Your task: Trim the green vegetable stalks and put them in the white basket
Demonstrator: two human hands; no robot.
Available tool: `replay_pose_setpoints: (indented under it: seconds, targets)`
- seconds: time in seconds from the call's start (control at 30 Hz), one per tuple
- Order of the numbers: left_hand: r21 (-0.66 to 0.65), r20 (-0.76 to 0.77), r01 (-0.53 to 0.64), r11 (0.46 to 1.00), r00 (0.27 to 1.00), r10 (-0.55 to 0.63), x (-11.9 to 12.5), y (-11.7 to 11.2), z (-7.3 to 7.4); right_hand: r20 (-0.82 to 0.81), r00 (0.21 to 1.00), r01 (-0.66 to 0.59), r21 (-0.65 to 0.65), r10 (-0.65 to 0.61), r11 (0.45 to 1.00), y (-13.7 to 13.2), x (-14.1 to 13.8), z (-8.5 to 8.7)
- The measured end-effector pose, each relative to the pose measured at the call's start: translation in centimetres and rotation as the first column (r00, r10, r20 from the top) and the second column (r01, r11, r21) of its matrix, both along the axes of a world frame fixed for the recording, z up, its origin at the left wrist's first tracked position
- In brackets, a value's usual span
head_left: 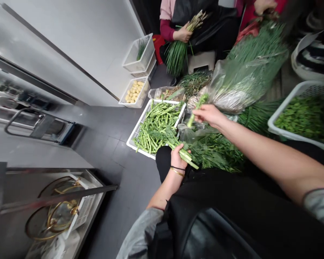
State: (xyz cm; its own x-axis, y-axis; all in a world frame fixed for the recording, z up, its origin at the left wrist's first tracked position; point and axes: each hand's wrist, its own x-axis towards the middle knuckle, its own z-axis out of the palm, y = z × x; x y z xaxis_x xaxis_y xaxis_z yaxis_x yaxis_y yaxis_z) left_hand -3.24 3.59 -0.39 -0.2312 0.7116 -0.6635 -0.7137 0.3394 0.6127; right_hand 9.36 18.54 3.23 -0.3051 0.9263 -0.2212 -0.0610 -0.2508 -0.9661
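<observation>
My left hand is wrapped round a bunch of leafy green stalks, cut ends pointing right and leaves lying toward the basket. In my right hand, a single thick green stalk with a leafy tip is pinched between the fingers, apart from the bunch. Beyond my left hand stands a white plastic basket piled with cut green stalks. Below my right hand lies a heap of dark leafy greens, partly in a clear plastic bag.
A crate of potatoes and stacked white crates stand by the wall. A co-worker's hand holds a bunch of green onions. Bagged green onions lie ahead. At right is a basket of leafy greens; at left, a metal rack.
</observation>
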Motion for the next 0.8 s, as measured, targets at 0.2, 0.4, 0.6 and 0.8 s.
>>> replay_pose_setpoints:
  seconds: [0.2,0.4,0.6,0.8]
  targets:
    - [0.252,0.167,0.163,0.954,0.964,-0.209,-1.2,-0.8,0.9,0.257,0.942,-0.249,0.099,0.217,0.964,5.5,-4.7,2.2]
    - [0.303,0.021,0.271,0.914,0.957,-0.290,-0.8,0.0,1.0,0.314,0.844,-0.484,0.100,0.434,0.869,-3.3,1.0,-0.9]
    - [0.253,-0.056,0.238,0.938,0.971,-0.232,1.4,1.3,0.5,0.308,0.944,-0.200,0.242,0.120,0.950,-7.3,2.0,-1.9]
    - [0.269,-0.144,0.121,0.955,0.986,-0.084,0.3,0.9,1.0,-0.065,0.996,0.056,-0.178,-0.069,0.982,-6.4,6.1,-1.9]
